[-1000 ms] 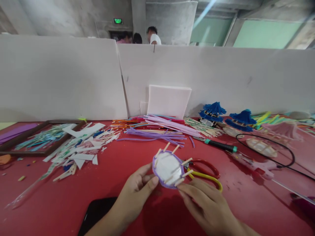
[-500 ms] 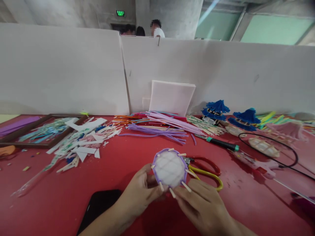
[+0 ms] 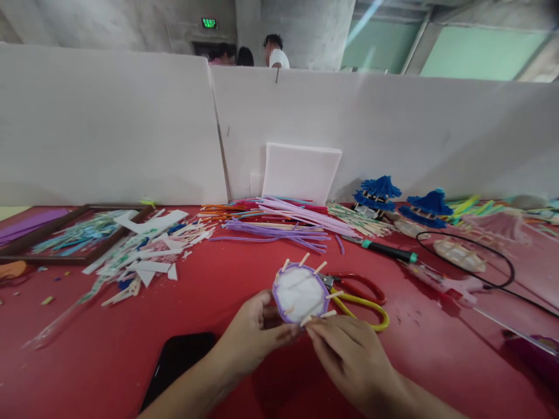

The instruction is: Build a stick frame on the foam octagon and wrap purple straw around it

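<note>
A round white piece (image 3: pixel 301 294) with a purple pipe-cleaner rim and several short wooden sticks around its edge is held above the red table. My left hand (image 3: pixel 255 329) grips it at the lower left, thumb along the near edge. At the lower right, the fingertips of my right hand (image 3: pixel 349 355) are pinched together on one of the short wooden sticks (image 3: pixel 305 320) at the near rim. Pliers (image 3: pixel 358 297) with one red and one yellow handle lie just behind my right hand, their jaws partly hidden by the round piece.
A black phone (image 3: pixel 179 364) lies by my left forearm. Purple pipe cleaners (image 3: pixel 279 231) are heaped at the back, with white scraps (image 3: pixel 152 253) to the left. On the right are a glue gun (image 3: pixel 449 285), its black cable (image 3: pixel 509 267) and blue roof-shaped models (image 3: pixel 378 193).
The round piece has turned and tilted between my hands, so its sticks point in different directions. My right fingers have moved in onto a stick at the near edge.
</note>
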Tool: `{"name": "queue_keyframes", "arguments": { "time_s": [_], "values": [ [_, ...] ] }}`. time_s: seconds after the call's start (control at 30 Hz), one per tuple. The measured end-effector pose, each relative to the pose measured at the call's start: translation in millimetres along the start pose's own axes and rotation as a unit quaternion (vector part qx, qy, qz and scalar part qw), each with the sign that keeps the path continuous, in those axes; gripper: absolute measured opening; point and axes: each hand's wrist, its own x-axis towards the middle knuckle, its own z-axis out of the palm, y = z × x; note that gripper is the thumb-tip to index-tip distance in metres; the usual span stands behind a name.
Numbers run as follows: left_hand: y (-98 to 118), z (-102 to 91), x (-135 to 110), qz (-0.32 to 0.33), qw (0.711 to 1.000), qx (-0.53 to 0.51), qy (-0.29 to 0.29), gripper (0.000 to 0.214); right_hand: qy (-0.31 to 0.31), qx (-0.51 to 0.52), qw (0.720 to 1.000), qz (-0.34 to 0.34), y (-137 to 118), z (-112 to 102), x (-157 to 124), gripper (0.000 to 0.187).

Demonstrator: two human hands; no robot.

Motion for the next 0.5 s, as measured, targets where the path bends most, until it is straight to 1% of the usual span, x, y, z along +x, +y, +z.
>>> {"name": "queue_keyframes", "arguments": {
  "time_s": [0.2,0.27,0.37,0.5],
  "values": [
    [-0.3,-0.6,-2.1,0.000,1.000,-0.004,0.010,0.051,0.000,0.000,1.000,-0.005,3.0,0.3,1.8,0.022],
    [1.2,-0.4,-3.4,-0.016,1.000,0.011,0.019,0.049,0.002,0.001,1.000,-0.006,3.2,-0.8,3.2,0.023],
    [4.9,0.3,-6.1,-0.043,0.998,0.024,0.033,0.047,-0.012,-0.001,1.000,-0.018,3.5,-2.8,3.8,0.026],
    [7.3,0.9,-7.1,-0.068,0.997,0.016,0.037,0.046,-0.024,-0.006,0.999,-0.026,5.4,-4.4,1.4,0.027]
  ]
}}
